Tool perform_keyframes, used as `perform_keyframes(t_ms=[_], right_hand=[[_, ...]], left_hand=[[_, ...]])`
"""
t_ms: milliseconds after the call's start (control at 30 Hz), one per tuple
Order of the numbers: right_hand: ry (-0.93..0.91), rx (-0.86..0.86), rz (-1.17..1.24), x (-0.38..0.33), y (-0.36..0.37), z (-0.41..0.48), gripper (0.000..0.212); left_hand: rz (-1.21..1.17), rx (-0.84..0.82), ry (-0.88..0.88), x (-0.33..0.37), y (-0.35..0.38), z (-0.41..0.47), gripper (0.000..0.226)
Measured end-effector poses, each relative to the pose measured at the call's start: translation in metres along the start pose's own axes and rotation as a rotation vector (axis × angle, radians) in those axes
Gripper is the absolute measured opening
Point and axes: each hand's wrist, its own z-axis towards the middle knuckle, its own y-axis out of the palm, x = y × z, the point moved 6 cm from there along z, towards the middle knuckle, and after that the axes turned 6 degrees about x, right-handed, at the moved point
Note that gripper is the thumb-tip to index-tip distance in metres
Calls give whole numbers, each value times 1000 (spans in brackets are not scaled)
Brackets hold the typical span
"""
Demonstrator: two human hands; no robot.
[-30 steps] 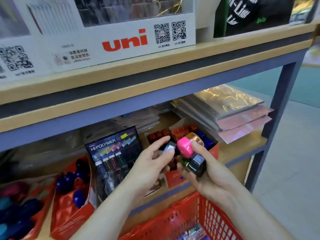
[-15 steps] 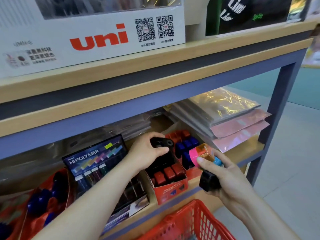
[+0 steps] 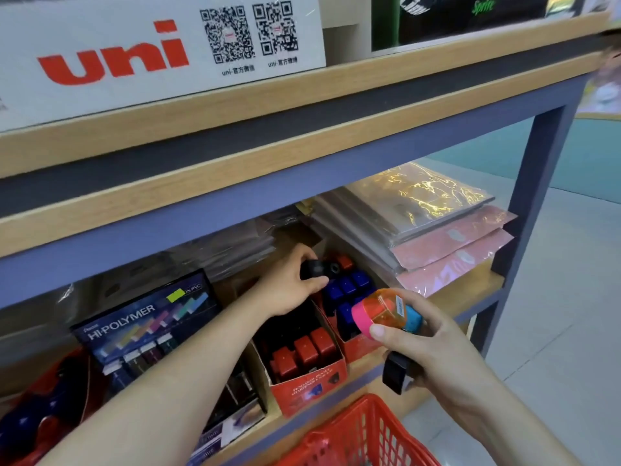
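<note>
Left grip pinched black sharpener above red box at shelf front edge; right grip clutched orange sharpener; probably light, rigid, slick; hold across flat sides.

The left hand and right hand were bare, the left forearm and right forearm behind the fingers likewise bare, and the right thumbnail was short, rounded and plain.

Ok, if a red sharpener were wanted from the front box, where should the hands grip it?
Probably from straight above, pinching the top of the middle red sharpener across its front and back faces: it stands upright in the red box, flanked by neighbours, so only its top is exposed.
</note>
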Motion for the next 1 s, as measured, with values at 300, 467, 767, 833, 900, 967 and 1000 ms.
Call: perform_keyframes(t_ms=[300,467,767,833,900,967,1000], right_hand=[[-37,83,55,-1,-7,5,35],[-39,114,96,-5,-14,6,40],[-10,147,175,-7,-17,7,42],[-13,152,175,-8,-15,6,38],[-8,151,176,-7,-14,6,35],[0,144,171,-7,-12,4,33],[0,143,171,-8,-12,4,30]], left_hand=[[-16,72,-17,1,4,10,30],[2,130,-109,-1,7,31,49],[76,178,-8,17,13,55,37],[85,158,9,21,16,58,36],[115,167,8,21,20,60,33],[144,164,-10,19,24,58,27],[156,159,-13,21,25,56,23]])
